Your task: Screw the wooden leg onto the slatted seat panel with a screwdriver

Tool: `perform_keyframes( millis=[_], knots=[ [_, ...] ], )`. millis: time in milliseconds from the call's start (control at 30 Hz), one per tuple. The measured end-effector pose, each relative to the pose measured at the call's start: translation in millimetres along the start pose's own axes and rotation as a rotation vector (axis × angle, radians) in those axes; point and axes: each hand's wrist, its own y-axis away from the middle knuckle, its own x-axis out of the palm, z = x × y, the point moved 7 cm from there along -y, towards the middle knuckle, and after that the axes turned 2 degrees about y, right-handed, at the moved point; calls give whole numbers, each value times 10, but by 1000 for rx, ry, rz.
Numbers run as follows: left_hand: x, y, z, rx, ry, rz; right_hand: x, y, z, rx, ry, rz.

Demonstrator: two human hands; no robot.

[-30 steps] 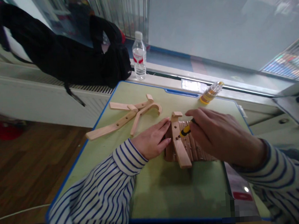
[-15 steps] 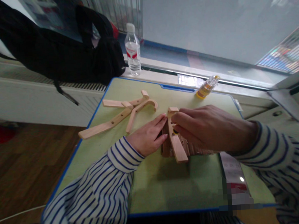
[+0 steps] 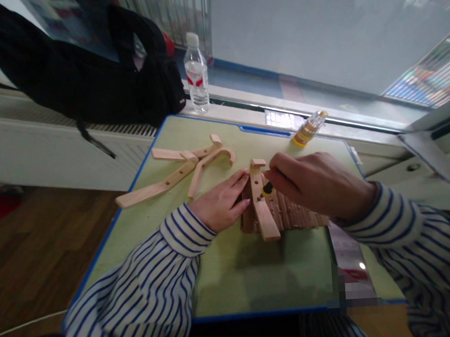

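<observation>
A slatted wooden piece [image 3: 288, 213] lies on the green table [image 3: 239, 269], with a curved wooden leg [image 3: 261, 207] laid across its left end. My left hand [image 3: 221, 204] lies flat against the left side of that leg, fingers stretched out. My right hand [image 3: 317, 183] is closed round a yellow-and-black screwdriver [image 3: 267, 188], whose tip meets the leg near its upper end. Most of the tool is hidden inside the fist.
Loose curved wooden legs [image 3: 179, 174] lie at the table's back left. A water bottle [image 3: 197, 73] and a black backpack [image 3: 90, 80] sit on the sill behind. A small yellow bottle [image 3: 307, 129] lies at the back edge. A booklet [image 3: 348, 262] rests at the front right.
My right hand shifted left over the leg, then drew back slightly, so the screwdriver's yellow collar shows again. The left hand stayed against the leg.
</observation>
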Motion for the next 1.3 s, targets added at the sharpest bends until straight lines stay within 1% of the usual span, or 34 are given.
perform_keyframes(
  millis=[167,367,433,633,733,867,1033,1100,1200,1300],
  knots=[
    [-2,-1,-7,1,-15,6,-2,-8,-13,-59,-42,37],
    [-1,10,-4,2,-26,30,-40,-39,99,-144,-86,211],
    [-14,12,-19,19,-9,23,-58,-41,151,-184,-111,244],
    [-17,9,-18,24,-1,3,-90,-44,282,-315,-79,207],
    [-10,7,-20,27,-4,0,-92,-39,300,-343,-81,193],
    [-4,9,-43,15,-2,21,-81,-37,271,-324,-102,176],
    [-11,5,-63,-6,0,27,-63,-31,247,-286,-151,113],
    [-8,1,-63,-7,2,34,-57,-24,220,-230,-154,76],
    [-9,-5,-56,-1,17,33,-45,-9,155,-106,-126,28],
    [-18,-6,-41,7,25,13,-20,-1,114,-36,-96,30]
  ],
)
